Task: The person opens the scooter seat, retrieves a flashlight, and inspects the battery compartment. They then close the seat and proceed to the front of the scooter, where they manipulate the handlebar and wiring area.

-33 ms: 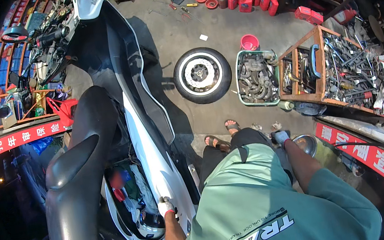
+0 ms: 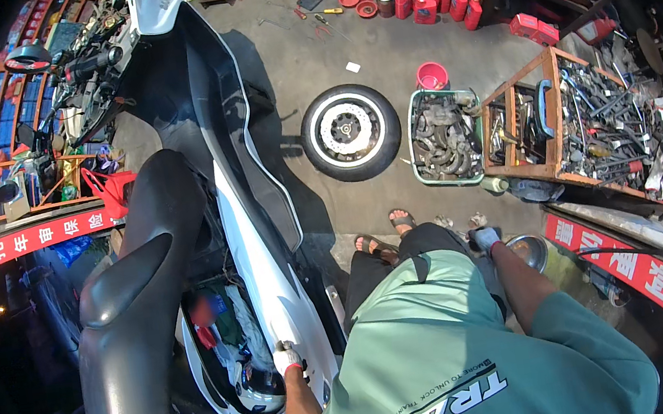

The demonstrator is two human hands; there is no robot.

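Observation:
A white and black scooter (image 2: 245, 227) stands on my left, its long dark seat (image 2: 139, 378) swung up to the side. The storage compartment below holds a dark, shiny helmet (image 2: 260, 386), a red item and some cloth. My left hand (image 2: 287, 357), in a white glove, is closed at the edge of the scooter's white body panel beside that compartment. At my right side, my gloved right hand (image 2: 484, 240) is curled near a round metal bowl (image 2: 528, 251). What its fingers hold, if anything, I cannot make out.
A wheel with a brake disc (image 2: 350, 131) lies flat on the floor ahead. To its right are a green basket of metal parts (image 2: 423, 162), a pink bucket (image 2: 431, 75) and a wooden tool rack (image 2: 559, 107). Several red bottles (image 2: 424, 9) stand farther back.

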